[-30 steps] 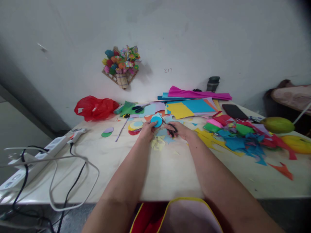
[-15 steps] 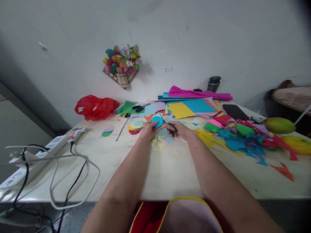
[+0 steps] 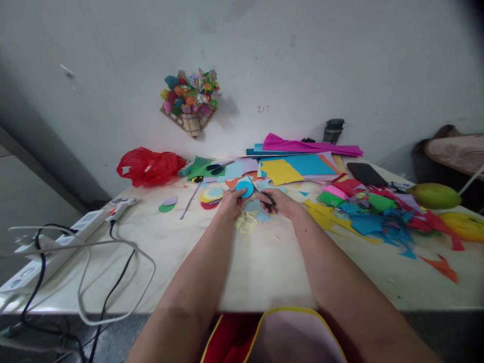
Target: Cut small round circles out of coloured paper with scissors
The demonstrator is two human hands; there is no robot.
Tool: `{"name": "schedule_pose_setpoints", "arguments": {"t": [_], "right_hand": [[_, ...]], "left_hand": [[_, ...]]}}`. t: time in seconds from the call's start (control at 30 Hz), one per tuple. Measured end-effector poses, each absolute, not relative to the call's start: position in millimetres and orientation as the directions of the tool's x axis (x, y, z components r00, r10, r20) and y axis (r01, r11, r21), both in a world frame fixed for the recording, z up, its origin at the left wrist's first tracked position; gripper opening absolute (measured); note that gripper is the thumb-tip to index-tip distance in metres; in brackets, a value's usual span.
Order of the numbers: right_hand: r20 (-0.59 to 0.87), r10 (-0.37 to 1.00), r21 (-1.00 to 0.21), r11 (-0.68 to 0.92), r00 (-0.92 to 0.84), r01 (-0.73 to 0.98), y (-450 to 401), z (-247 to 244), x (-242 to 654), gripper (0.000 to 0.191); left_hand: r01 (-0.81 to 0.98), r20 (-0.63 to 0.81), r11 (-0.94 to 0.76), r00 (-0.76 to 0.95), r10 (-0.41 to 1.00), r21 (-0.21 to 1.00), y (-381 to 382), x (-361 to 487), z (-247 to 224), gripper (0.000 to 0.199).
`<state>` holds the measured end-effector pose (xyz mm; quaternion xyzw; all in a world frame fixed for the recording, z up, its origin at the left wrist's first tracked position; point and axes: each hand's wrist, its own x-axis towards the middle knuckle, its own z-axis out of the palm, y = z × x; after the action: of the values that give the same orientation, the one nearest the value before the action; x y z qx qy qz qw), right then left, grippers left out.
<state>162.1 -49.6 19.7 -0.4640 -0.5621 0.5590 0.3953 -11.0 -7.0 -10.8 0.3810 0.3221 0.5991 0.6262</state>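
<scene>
A round piece of blue paper (image 3: 245, 189) is pinched in my left hand (image 3: 230, 202), over the middle of the white table (image 3: 264, 272). My right hand (image 3: 278, 201) is closed on the black handles of a pair of scissors (image 3: 269, 200), whose blades point up and left by the disc's right edge. Under and near my hands lie pale yellow scraps (image 3: 246, 223) and light blue scraps. Left of my left hand rests a small pile of cut paper circles (image 3: 212, 195), with yellow and red ones showing. Farther left are a purple and a green circle (image 3: 167, 207).
A red plastic bag (image 3: 151, 167) and dark-handled scissors (image 3: 215, 168) lie at the back left. Coloured sheets (image 3: 302, 169) are stacked at the back. Many scraps (image 3: 378, 222), a black phone (image 3: 366, 174) and fruit (image 3: 434, 195) are at right. A power strip (image 3: 56, 252) with cables runs along the left.
</scene>
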Motion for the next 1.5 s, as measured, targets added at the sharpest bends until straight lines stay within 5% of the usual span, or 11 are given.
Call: {"name": "schedule_pose_setpoints", "arguments": {"t": [1.5], "right_hand": [[-0.092, 0.975, -0.982, -0.055, -0.204, 0.181, -41.1, 12.1, 162.8, 0.024]], "left_hand": [[-0.555, 0.088, -0.031, 0.077, 0.993, 0.831, 1.3, -15.1, -18.8, 0.023]]}}
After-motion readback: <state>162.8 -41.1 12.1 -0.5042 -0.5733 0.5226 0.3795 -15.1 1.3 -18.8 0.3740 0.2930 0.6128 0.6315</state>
